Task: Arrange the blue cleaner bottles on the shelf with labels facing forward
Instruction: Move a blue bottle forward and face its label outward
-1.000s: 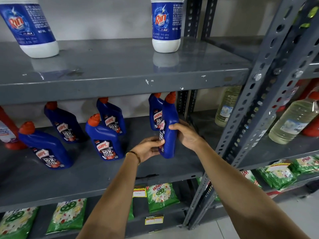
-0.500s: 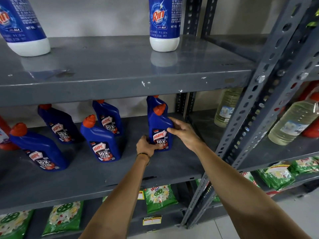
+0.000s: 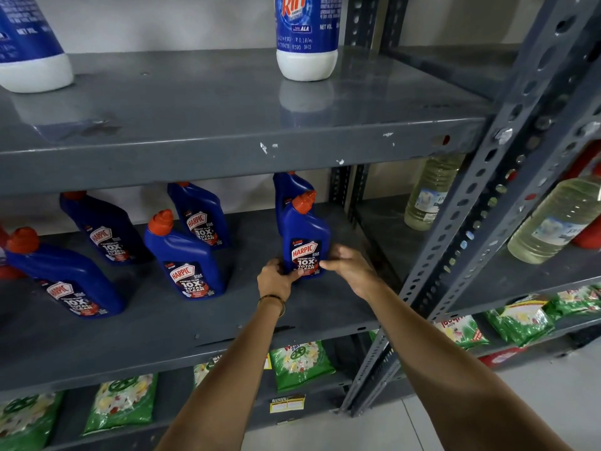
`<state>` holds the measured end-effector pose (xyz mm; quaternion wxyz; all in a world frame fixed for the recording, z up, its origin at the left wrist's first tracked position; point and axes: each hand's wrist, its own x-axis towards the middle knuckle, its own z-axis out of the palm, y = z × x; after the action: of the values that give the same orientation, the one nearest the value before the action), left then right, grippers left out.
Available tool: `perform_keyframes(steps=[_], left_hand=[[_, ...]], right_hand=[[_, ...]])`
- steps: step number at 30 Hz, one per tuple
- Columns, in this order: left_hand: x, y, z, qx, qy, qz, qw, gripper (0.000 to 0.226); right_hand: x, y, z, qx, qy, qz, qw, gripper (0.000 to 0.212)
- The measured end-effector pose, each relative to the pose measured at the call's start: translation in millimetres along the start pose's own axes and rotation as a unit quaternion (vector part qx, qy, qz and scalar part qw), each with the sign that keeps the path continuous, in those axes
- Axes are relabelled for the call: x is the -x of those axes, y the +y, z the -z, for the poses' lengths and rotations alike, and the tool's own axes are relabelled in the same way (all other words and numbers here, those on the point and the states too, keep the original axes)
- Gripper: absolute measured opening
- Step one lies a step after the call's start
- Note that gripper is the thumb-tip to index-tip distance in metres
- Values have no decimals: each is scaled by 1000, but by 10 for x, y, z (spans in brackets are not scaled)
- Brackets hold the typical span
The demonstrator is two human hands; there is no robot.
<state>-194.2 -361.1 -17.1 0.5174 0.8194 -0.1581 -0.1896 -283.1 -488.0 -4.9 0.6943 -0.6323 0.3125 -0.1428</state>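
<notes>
Several blue cleaner bottles with orange-red caps stand on the grey middle shelf (image 3: 162, 333). The rightmost front bottle (image 3: 304, 232) stands upright with its label facing me. My left hand (image 3: 274, 279) grips its lower left side and my right hand (image 3: 349, 266) holds its lower right side. Another blue bottle (image 3: 287, 187) stands right behind it, mostly hidden. To the left stand a front-middle bottle (image 3: 185, 258), a rear-middle bottle (image 3: 198, 216), a rear-left bottle (image 3: 100, 226) and a front-left bottle (image 3: 61, 278), all with labels showing.
White-and-blue Rin bottles (image 3: 307, 37) stand on the upper shelf (image 3: 211, 148). Clear bottles of pale liquid (image 3: 556, 219) sit on the right-hand rack behind a perforated steel upright (image 3: 481, 196). Green detergent packets (image 3: 299, 362) lie on the bottom shelf.
The bottle was held sideways above the shelf; both hands turned it label forward and set it down in front of the rear bottle. My view moved closer.
</notes>
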Motion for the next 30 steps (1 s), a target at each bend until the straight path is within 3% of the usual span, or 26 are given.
perform_keyframes(steps=[4,18,30], left_hand=[[29,-42,-22,28,-3,12,1000,34],[76,-42,-58,25,21,29,999,37],[519,-167,3,11,7,24,1000,36]], right_hand=[[-48,234,-33,-5,89,-21,996,43],[-89,359,-82,89,75,18,993,38],[481,412,-54,101,63,31,992,34]])
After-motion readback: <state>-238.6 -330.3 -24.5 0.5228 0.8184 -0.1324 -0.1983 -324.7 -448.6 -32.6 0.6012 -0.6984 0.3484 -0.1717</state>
